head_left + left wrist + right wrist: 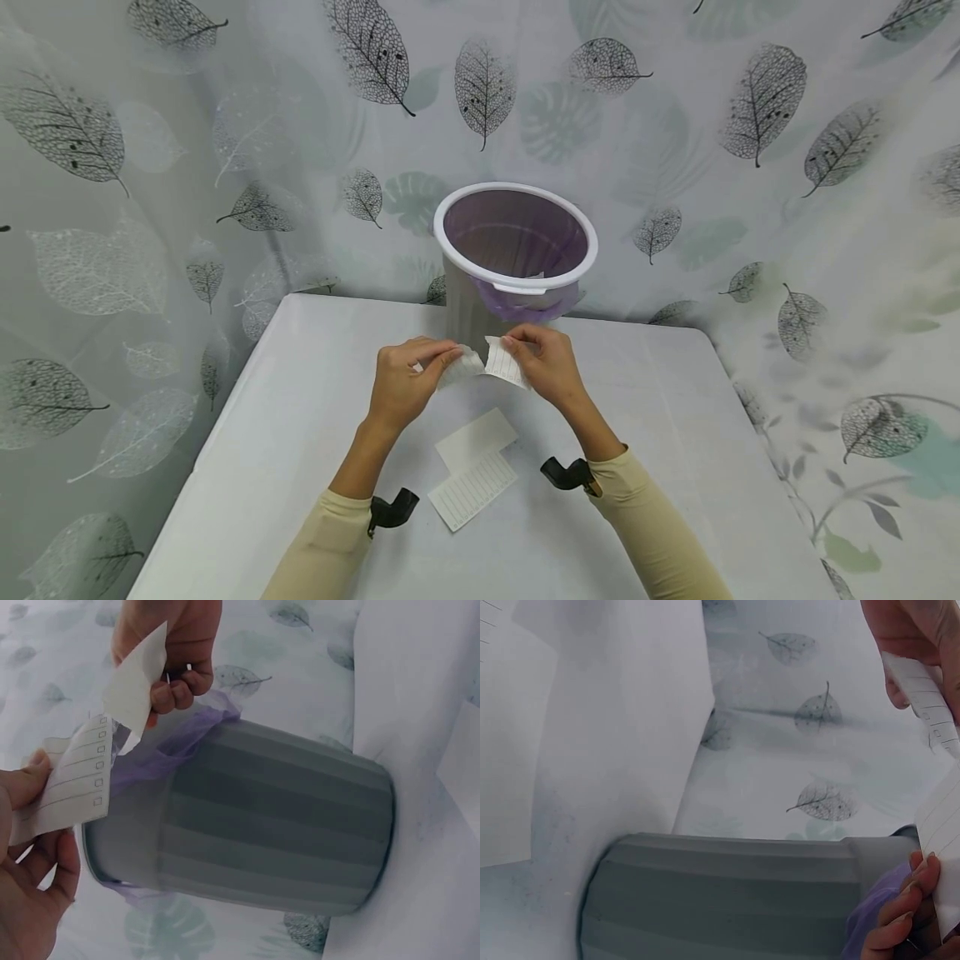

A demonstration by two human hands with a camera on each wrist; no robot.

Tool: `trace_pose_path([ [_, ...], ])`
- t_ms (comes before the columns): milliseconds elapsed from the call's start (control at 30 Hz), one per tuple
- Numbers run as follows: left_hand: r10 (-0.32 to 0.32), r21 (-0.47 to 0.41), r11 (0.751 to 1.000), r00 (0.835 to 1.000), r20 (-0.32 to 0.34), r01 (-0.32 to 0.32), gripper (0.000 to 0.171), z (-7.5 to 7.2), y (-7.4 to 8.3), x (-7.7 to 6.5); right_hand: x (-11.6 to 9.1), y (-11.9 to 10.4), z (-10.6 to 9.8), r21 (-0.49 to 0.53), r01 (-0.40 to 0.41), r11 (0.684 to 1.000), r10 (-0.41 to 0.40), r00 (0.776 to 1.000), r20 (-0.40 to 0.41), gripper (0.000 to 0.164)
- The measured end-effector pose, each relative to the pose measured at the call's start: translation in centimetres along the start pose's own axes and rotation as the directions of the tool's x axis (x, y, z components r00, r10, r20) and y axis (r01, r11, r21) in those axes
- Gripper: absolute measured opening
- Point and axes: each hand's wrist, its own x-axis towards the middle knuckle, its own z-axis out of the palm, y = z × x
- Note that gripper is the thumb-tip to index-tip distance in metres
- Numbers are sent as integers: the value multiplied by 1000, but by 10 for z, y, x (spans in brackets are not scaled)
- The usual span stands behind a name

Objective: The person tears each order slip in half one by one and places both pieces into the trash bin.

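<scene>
In the head view my left hand point(405, 379) pinches a piece of lined paper point(467, 367) between thumb and fingers. My right hand point(546, 362) pinches another lined piece point(502, 362), its ragged torn edge facing the first. The two pieces meet or nearly meet at one corner; I cannot tell whether they are still joined. Small printed checkboxes run along the left hand's piece point(75, 776) in the left wrist view. Below the hands, a plain sheet point(476, 442) and a lined sheet point(472, 490) lie overlapping on the table.
Just beyond the hands stands a grey bin point(277, 817) with a white rim point(525, 287) and a purple liner point(528, 308) folded over it. A small white scrap point(536, 276) shows inside. A leaf-print curtain point(300, 125) hangs behind the white table point(675, 417).
</scene>
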Motion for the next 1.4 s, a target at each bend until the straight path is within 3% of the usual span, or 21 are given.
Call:
trace_pose_path([
  [600, -12, 38, 999, 999, -36, 13, 12, 1, 5, 0, -2, 3, -4, -7, -47, 999, 47, 999, -9, 10],
  [867, 15, 31, 999, 999, -35, -14, 9, -3, 4, 6, -1, -2, -10, 0, -29, 1000, 29, 999, -36, 11],
  [1133, 63, 49, 997, 997, -38, -61, 8, -6, 11, 36, 13, -22, -28, 70, 51, 996, -44, 994, -95, 12],
  [1400, 51, 52, 997, 998, -45, -48, 12, -6, 13, 78, 45, -45, -46, 104, 105, 989, -87, 984, -158, 11],
])
